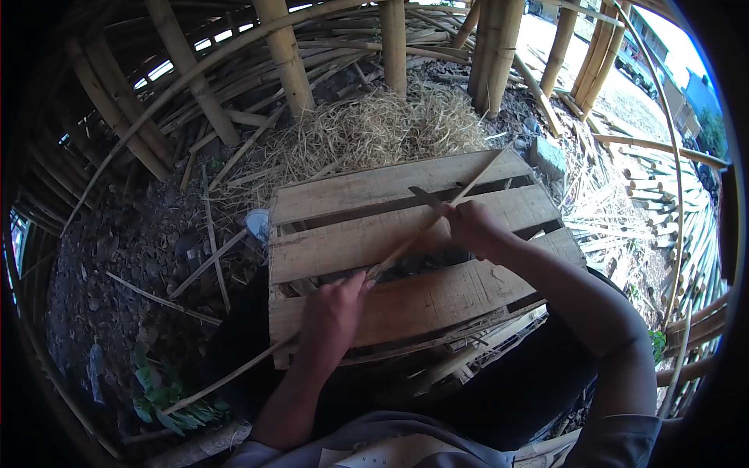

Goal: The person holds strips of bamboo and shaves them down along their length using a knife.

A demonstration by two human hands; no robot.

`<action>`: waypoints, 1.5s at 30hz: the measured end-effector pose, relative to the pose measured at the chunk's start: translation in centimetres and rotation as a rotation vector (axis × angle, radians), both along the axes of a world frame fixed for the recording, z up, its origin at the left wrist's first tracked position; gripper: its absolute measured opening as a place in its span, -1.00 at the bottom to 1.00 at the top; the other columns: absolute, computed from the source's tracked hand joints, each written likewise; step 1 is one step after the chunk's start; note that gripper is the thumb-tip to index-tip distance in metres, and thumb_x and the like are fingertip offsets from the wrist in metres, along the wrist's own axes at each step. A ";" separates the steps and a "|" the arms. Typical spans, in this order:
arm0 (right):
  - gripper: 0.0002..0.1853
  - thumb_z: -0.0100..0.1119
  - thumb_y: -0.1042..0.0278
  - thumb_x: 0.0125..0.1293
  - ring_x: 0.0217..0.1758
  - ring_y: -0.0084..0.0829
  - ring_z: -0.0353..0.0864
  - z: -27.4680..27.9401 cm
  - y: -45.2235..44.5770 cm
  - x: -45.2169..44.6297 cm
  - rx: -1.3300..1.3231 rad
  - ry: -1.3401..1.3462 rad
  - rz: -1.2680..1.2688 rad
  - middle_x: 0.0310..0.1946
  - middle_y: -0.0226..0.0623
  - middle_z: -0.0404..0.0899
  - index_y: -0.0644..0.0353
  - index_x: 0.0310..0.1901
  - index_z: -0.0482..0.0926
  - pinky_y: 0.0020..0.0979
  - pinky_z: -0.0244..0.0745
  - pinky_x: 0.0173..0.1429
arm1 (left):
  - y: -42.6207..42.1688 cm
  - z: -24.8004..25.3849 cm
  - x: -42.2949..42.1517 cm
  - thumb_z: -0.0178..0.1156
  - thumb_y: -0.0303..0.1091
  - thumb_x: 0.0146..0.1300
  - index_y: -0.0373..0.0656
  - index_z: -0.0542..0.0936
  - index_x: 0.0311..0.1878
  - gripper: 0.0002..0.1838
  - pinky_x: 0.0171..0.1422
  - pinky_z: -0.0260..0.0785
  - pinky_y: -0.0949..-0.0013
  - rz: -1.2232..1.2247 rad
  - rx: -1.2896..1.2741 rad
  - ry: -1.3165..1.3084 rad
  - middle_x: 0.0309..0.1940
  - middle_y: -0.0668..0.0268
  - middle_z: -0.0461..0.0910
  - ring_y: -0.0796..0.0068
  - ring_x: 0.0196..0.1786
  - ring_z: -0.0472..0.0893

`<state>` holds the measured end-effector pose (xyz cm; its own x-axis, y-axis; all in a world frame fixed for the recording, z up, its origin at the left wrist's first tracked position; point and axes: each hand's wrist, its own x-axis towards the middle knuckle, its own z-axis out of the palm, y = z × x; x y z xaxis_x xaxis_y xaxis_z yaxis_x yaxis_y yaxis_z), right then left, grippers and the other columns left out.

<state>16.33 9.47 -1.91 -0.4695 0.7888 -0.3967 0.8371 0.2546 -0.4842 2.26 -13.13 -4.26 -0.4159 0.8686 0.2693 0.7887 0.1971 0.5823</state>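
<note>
A long, thin bamboo strip [409, 243] slants over the slatted wooden crate [343, 251] in front of me. My left hand [335, 308] is closed around the strip near the crate's near left part, and the strip's tail runs on past it to the lower left. Farther up the strip, my right hand [472, 226] is closed on a knife [424, 196]. Its dark blade points to the upper left and lies across the strip. The knife's handle is hidden in my fingers.
Pale shavings [382, 129] are heaped behind the crate, before upright bamboo posts [394, 47]. A grey block [548, 158] stands at the crate's far right corner. Cut bamboo poles [663, 210] lie stacked at right; green leaves [168, 394] are at lower left.
</note>
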 end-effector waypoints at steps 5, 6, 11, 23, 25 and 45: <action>-0.37 -0.27 -0.03 0.56 -0.64 -0.15 0.63 1.4 -1.4 0.1 -0.007 0.107 0.098 -0.65 0.00 0.57 0.45 -0.32 0.56 -0.15 0.51 -0.55 | 0.1 0.0 -0.1 0.22 -0.33 0.32 -0.27 0.65 -0.13 -0.80 -0.25 0.48 0.09 0.001 -0.003 0.023 -0.38 -0.04 0.64 -0.04 -0.29 0.66; -0.37 -0.27 -0.04 0.56 -0.69 -0.20 0.59 2.0 -0.7 -0.2 0.025 0.095 -0.019 -0.68 -0.04 0.54 0.46 -0.31 0.55 -0.15 0.50 -0.55 | 0.1 -0.1 -0.1 0.22 -0.33 0.32 -0.27 0.65 -0.13 -0.80 -0.25 0.48 0.09 0.005 -0.003 0.019 -0.38 -0.04 0.64 -0.04 -0.29 0.66; -0.35 -0.26 -0.05 0.56 -0.75 -0.28 0.52 -0.5 -3.1 -0.3 0.093 0.131 0.174 -0.77 -0.22 0.43 0.46 -0.40 0.52 -0.21 0.43 -0.65 | 0.1 0.1 -0.1 0.21 -0.34 0.32 -0.28 0.65 -0.13 -0.80 -0.25 0.48 0.09 -0.005 -0.012 0.023 -0.37 -0.02 0.65 -0.03 -0.28 0.66; -0.37 -0.25 -0.11 0.54 -0.73 -0.36 0.51 0.8 -2.5 -0.8 -0.160 0.063 -0.062 -0.73 -0.25 0.40 0.42 -0.24 0.54 -0.31 0.43 -0.67 | 0.4 -0.2 -0.3 0.15 -0.29 0.38 -0.27 0.62 -0.10 -0.77 -0.29 0.50 0.08 -0.036 0.000 0.046 -0.40 0.00 0.64 -0.01 -0.32 0.67; -0.33 -0.30 -0.16 0.54 -0.76 -0.40 0.49 0.6 -5.4 -1.2 -0.077 0.109 0.133 -0.77 -0.30 0.35 0.41 -0.21 0.54 -0.33 0.39 -0.71 | 0.1 0.0 -0.1 0.15 -0.29 0.38 -0.27 0.62 -0.11 -0.77 -0.29 0.50 0.09 -0.019 0.006 0.035 -0.39 0.00 0.65 -0.01 -0.32 0.67; -0.57 -0.21 0.06 0.55 -0.77 -0.50 0.28 2.0 -0.2 0.1 -0.244 0.337 -0.167 -0.71 -0.40 0.30 0.25 -0.36 0.38 -0.44 0.32 -0.67 | 0.0 -0.2 -0.1 0.15 -0.34 0.35 -0.26 0.62 -0.10 -0.80 -0.24 0.51 0.08 0.009 0.057 0.019 -0.33 -0.01 0.65 0.00 -0.27 0.67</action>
<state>16.48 9.30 0.05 -0.4785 0.7671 -0.4274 0.6422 -0.0262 -0.7661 2.16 -13.11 -4.50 -0.4179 0.8478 0.3265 0.7981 0.1708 0.5779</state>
